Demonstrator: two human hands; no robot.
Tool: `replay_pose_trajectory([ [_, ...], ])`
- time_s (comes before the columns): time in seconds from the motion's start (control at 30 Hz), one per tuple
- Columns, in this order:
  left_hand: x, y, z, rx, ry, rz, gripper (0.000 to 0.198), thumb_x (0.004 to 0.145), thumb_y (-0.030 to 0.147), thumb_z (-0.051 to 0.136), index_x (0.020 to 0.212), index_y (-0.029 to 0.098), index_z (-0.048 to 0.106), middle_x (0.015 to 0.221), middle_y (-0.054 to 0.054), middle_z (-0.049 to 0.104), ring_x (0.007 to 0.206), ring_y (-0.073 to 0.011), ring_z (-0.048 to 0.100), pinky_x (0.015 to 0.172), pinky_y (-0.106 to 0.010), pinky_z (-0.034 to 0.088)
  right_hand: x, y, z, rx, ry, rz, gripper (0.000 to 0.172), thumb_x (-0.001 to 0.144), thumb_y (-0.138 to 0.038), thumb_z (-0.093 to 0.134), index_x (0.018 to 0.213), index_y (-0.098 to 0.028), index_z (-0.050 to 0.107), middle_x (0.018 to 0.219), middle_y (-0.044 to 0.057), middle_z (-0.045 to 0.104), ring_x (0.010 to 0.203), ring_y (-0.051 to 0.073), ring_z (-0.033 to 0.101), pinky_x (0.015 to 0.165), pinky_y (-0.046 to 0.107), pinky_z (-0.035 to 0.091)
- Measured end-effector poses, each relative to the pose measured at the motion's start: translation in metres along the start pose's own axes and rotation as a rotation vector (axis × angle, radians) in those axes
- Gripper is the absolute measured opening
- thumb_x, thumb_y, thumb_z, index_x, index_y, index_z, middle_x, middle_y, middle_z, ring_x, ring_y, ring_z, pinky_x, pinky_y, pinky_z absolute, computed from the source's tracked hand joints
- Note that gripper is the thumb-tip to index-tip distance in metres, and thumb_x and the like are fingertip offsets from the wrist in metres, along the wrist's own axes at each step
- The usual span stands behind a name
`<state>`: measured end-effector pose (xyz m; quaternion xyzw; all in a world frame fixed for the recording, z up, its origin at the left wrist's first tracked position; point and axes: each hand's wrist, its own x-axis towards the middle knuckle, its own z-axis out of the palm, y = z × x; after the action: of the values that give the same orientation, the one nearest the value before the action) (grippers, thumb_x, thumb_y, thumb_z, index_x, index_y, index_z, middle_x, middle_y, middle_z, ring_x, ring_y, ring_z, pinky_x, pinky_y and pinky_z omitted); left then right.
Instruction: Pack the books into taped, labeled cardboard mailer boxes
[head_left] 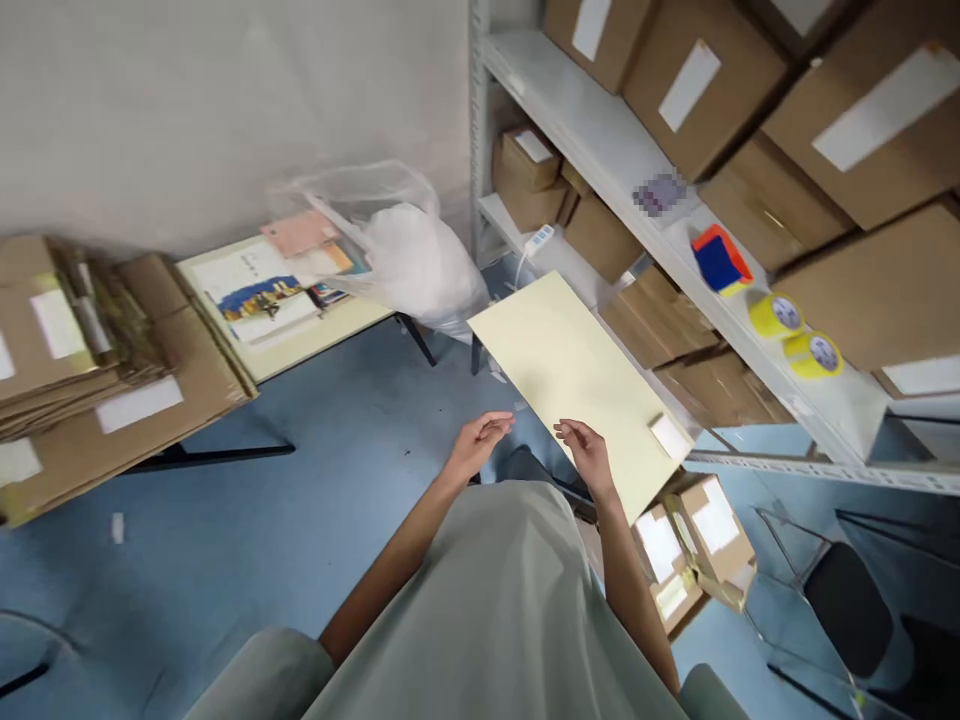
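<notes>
My left hand (480, 443) is raised in front of my body over the blue floor, its fingers stretched out and nothing in it. Facing it, my right hand (583, 450) hovers at the near edge of a pale yellow table (562, 350), fingers apart and slightly bent, holding nothing. A gap separates the two hands. On that table, to the right of my right hand, lies a small white box (670, 437).
A metal shelf (600, 150) on the right holds cardboard boxes and yellow tape rolls (812, 354). Flattened cartons (202, 360) lie at left, beside books (262, 300) and a white plastic bag (427, 265). Boxes (712, 530) and a black chair (847, 608) stand lower right.
</notes>
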<state>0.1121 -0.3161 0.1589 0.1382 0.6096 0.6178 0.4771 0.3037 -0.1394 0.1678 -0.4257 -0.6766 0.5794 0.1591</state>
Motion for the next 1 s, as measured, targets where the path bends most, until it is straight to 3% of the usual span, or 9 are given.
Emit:
replay_pose_trajectory([
  [0.23, 0.029, 0.024, -0.07, -0.134, 0.236, 0.03, 0.06, 0.082, 0.074, 0.086, 0.113, 0.024, 0.081, 0.126, -0.014, 0.086, 0.127, -0.0341, 0.079, 0.122, -0.053, 0.056, 0.09, -0.058, 0.071, -0.029, -0.231, -0.045, 0.057, 0.092, -0.076, 0.077, 0.112, -0.023, 0.082, 0.116, 0.015, 0.088, 0.11, 0.034, 0.085, 0.107, 0.053, 0.066],
  [0.5, 0.064, 0.081, -0.158, -0.096, 0.558, 0.011, 0.072, 0.079, 0.082, 0.085, 0.119, 0.022, 0.08, 0.132, -0.017, 0.084, 0.123, -0.0359, 0.079, 0.116, -0.052, 0.056, 0.209, -0.109, 0.173, -0.021, -0.51, -0.067, 0.06, 0.09, -0.079, 0.077, 0.11, -0.024, 0.082, 0.116, 0.015, 0.088, 0.109, 0.035, 0.086, 0.108, 0.053, 0.067],
  [0.73, 0.102, 0.12, -0.201, -0.086, 0.744, -0.021, 0.075, 0.078, 0.081, 0.085, 0.121, 0.02, 0.079, 0.132, -0.018, 0.083, 0.121, -0.0364, 0.079, 0.114, -0.052, 0.056, 0.287, -0.153, 0.249, -0.121, -0.724, -0.192, 0.051, 0.1, -0.072, 0.069, 0.116, -0.026, 0.084, 0.118, 0.013, 0.088, 0.113, 0.034, 0.085, 0.107, 0.05, 0.066],
  [0.87, 0.117, 0.134, -0.222, -0.085, 0.795, -0.03, 0.075, 0.081, 0.081, 0.083, 0.124, 0.019, 0.079, 0.135, -0.019, 0.082, 0.123, -0.0366, 0.079, 0.114, -0.052, 0.057, 0.318, -0.173, 0.279, -0.183, -0.775, -0.276, 0.046, 0.102, -0.069, 0.068, 0.113, -0.027, 0.085, 0.117, 0.011, 0.089, 0.109, 0.033, 0.085, 0.102, 0.048, 0.068],
  [1.0, 0.127, 0.146, -0.257, -0.102, 0.85, -0.024, 0.079, 0.079, 0.084, 0.085, 0.124, 0.019, 0.078, 0.135, -0.019, 0.082, 0.123, -0.0361, 0.079, 0.113, -0.051, 0.059, 0.336, -0.191, 0.299, -0.216, -0.809, -0.305, 0.043, 0.103, -0.065, 0.068, 0.114, -0.028, 0.086, 0.118, 0.01, 0.089, 0.111, 0.032, 0.084, 0.101, 0.046, 0.068],
])
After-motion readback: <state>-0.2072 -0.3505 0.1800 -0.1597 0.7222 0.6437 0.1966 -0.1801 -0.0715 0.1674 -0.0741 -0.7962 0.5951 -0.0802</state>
